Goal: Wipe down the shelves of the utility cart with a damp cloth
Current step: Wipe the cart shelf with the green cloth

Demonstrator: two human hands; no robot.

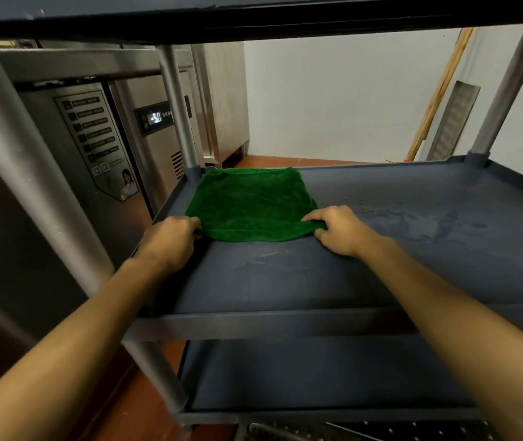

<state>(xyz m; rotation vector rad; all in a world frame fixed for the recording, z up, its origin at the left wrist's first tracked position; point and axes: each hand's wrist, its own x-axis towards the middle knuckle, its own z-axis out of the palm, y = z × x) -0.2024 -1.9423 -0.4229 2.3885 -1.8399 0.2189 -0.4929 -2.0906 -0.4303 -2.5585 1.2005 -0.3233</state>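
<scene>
The cloth lies flat in the far left corner of the middle shelf. The left hand pinches its near left corner and the right hand its near right corner. Unwiped shelf stretches right, nearer the right hand.

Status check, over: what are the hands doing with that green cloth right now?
Left hand and right hand each pinch a near corner of the green cloth. Cloth spread flat at far-left of middle shelf. Nothing in the way.
</scene>
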